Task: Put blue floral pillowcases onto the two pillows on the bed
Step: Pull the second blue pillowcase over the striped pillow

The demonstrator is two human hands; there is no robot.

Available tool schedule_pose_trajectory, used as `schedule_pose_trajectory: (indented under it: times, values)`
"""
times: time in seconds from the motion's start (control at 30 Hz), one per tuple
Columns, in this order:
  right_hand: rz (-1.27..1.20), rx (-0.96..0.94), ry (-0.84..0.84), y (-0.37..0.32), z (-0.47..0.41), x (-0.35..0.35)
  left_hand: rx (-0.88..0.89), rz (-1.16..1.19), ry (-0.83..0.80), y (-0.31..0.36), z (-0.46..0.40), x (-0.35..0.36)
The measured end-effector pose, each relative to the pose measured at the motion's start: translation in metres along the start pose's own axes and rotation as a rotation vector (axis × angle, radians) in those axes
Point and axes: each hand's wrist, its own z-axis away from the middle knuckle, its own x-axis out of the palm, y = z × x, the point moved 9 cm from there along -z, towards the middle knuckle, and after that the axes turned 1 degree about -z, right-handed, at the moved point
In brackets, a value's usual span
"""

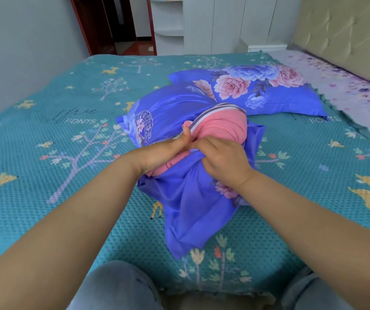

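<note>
A pink pillow (pixel 223 126) with a striped edge bulges out of a blue floral pillowcase (pixel 193 198) in the middle of the bed. Its far part is inside the case and its near end is bare. My left hand (pixel 163 153) grips the pink pillow's edge, thumb up on the striped seam. My right hand (pixel 222 159) grips the pillowcase's open hem just beside it. Behind them lies a second pillow (pixel 257 90), fully covered in its blue floral case, flat on the bed.
The teal bedspread (pixel 67 142) with tree and deer prints covers the bed. A padded headboard (pixel 347 36) stands at the right, white wardrobes (pixel 224 23) at the back and a doorway (pixel 116 25) at the far left. My knees in jeans (pixel 116 289) rest at the near edge.
</note>
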Motion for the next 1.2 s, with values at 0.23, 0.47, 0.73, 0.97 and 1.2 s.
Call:
schedule_pose_trajectory:
  times: [0.23, 0.47, 0.73, 0.97, 1.2]
  values:
    - [0.058, 0.094, -0.113, 0.005, 0.001, 0.005, -0.117, 0.112, 0.024, -0.009, 0.016, 0.038]
    - [0.273, 0.273, -0.255, 0.046, -0.006, 0.009, -0.093, -0.040, 0.235, 0.001, 0.008, 0.020]
    - [0.215, 0.274, -0.148, 0.026, 0.022, -0.022, -0.226, -0.816, 0.681, 0.016, 0.045, 0.010]
    - [0.069, 0.411, -0.377, 0.009, 0.026, 0.012, -0.288, -0.474, 0.959, -0.025, 0.084, 0.026]
    - [0.113, 0.507, -0.668, 0.034, 0.020, 0.036, -0.134, -0.200, 0.648, -0.029, 0.054, 0.013]
